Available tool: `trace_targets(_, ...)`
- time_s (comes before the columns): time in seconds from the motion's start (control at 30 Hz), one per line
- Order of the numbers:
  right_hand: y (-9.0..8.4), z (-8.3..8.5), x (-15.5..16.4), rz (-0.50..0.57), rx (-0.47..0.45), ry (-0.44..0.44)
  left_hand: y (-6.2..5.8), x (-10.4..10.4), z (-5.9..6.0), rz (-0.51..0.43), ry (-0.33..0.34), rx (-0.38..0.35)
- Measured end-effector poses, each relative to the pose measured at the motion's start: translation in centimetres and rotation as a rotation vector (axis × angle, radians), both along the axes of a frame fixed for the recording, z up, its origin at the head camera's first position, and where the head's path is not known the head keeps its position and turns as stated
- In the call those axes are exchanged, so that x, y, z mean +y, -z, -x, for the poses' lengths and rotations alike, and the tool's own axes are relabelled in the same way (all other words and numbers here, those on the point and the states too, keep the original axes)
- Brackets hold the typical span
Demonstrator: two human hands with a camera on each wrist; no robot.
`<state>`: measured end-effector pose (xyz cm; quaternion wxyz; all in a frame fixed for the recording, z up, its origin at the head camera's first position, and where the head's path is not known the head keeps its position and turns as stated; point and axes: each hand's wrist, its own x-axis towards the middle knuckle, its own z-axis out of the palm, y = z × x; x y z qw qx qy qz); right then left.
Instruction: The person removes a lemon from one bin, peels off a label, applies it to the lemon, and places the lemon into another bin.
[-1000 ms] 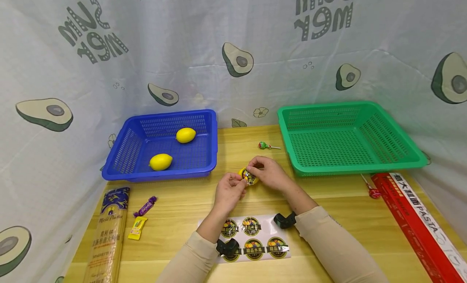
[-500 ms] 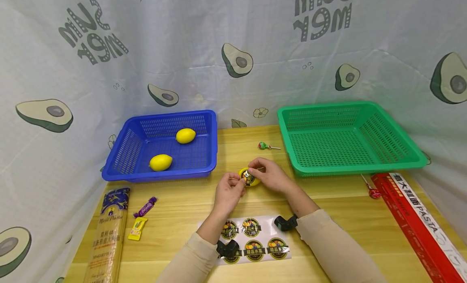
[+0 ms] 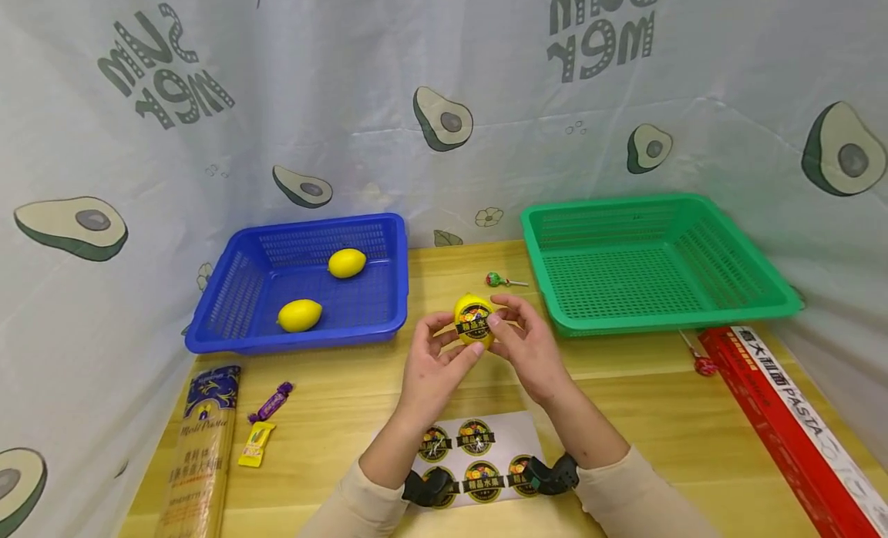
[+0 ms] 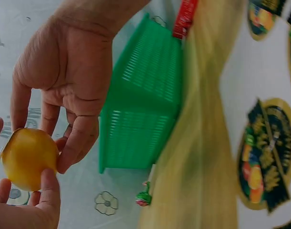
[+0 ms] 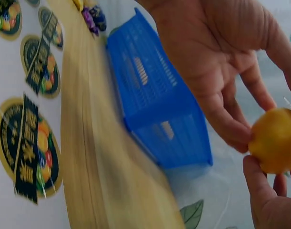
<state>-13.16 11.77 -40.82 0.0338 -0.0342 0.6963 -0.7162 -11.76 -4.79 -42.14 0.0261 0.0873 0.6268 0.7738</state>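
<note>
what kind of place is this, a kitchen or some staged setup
Likely a staged tabletop set, not a kitchen: an avocado-print cloth hangs behind a wooden table laid with a blue basket, a green basket and a sticker sheet.

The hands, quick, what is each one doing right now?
Left hand: fingers curled round the yellow lemon, holding it.
Right hand: fingertips pinch the same lemon, which has a round sticker on it.
</note>
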Motion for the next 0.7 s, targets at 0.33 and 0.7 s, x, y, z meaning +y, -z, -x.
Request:
trace_targets(0.33,-0.4,-1.7,-0.7,-0.059,0.058,-0.003,-0.4,-0.4,-0.7,0.035,0.029,0.077)
trace_targets(0.7,0.5,-1.6,-1.3,-0.342,0.138,0.096,-0.1,0.3,-1.6,0.115,0.064,0.157)
